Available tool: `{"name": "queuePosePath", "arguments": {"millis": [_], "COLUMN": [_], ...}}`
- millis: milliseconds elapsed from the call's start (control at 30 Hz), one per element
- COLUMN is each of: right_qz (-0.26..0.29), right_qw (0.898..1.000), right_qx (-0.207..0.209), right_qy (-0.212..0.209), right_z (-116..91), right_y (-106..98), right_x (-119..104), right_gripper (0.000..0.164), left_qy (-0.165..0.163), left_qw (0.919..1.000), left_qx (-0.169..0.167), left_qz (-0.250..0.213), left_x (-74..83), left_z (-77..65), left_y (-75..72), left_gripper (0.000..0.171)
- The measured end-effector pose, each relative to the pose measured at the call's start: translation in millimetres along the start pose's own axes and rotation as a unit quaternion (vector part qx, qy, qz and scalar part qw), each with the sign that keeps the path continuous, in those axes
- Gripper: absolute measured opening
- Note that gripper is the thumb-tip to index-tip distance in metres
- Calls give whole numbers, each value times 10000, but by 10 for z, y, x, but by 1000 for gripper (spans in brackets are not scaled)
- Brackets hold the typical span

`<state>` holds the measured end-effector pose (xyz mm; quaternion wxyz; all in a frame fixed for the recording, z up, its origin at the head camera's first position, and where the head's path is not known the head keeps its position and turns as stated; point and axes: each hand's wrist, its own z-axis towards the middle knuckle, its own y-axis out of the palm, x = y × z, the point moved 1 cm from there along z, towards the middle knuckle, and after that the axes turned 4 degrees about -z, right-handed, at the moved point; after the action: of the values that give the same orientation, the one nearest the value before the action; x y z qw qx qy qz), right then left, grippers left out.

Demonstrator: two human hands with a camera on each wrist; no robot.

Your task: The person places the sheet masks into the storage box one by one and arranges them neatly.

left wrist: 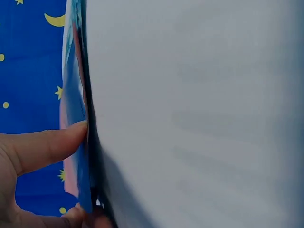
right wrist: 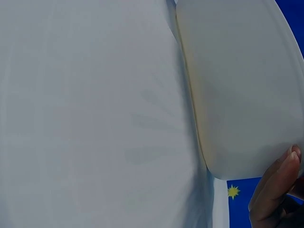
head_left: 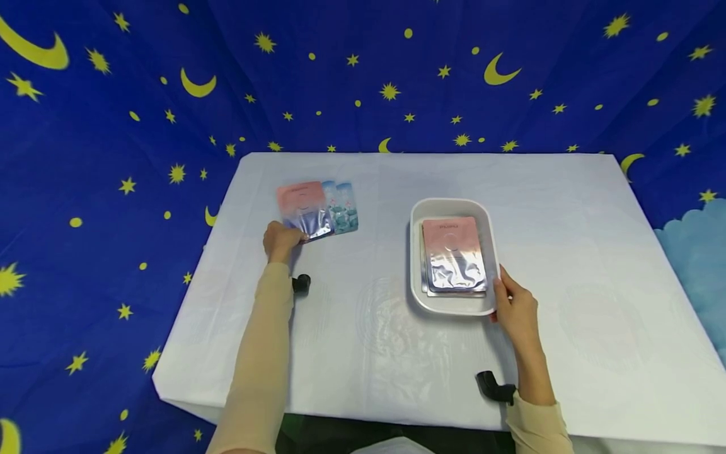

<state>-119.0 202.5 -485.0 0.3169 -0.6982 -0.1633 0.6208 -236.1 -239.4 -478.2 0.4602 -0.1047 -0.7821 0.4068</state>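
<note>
Fingers of your left hand (head_left: 282, 240) are curled at the near left corner of the pink packet (head_left: 303, 208), pinching it; in the left wrist view your thumb (left wrist: 45, 145) presses flat against the packet's face (left wrist: 71, 109) while a fingertip shows behind its lower edge. That packet lies just beyond your fingertips on the white table (head_left: 368, 328), overlapping a blue packet (head_left: 344, 207) that sits just to its right, touching it.

Further right, well apart from that hand, the white tray (head_left: 416, 252) rests on the table with a stack of packets (head_left: 455, 255) lying flat inside, pink end away from you. Your right hand (head_left: 516, 309) is at the tray's near right corner, fingers bent along its rim. In the right wrist view one fingertip (right wrist: 280, 178) touches the tray's outer wall (right wrist: 237, 85) at its rounded corner. Whether the thumb closes over the rim, you cannot tell from these views.
</note>
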Motion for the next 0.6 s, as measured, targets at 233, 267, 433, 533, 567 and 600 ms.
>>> {"name": "queuePosePath", "arguments": {"millis": [233, 267, 433, 533, 567, 600], "right_qz": [39, 13, -42, -32, -22, -5], "right_qw": [10000, 10000, 10000, 9999, 9999, 9999], "right_qx": [-5, 7, 26, 15, 14, 18], "right_qy": [-26, -40, -84, -125, -132, -135], "right_z": [3, 2, 1, 1, 1, 1], "right_y": [-12, -14, -20, -18, -18, -18], "right_x": [-4, -2, 4, 3, 2, 1], "right_gripper": [40, 40, 40, 40, 40, 40], "left_qy": [-188, -209, -376, -340, -304, -267], "left_qw": [9971, 9957, 9834, 9734, 9700, 9667], "left_qx": [232, 256, 183, 194, 182, 187], "left_qz": [-704, -860, -1765, -2257, -2406, -2538], "left_x": [-3, 0, 27, 59, 72, 88], "left_z": [-17, -18, -26, -56, -73, -96], "left_y": [-53, -60, -82, -94, -99, -106], "left_gripper": [31, 31, 35, 33, 33, 32]}}
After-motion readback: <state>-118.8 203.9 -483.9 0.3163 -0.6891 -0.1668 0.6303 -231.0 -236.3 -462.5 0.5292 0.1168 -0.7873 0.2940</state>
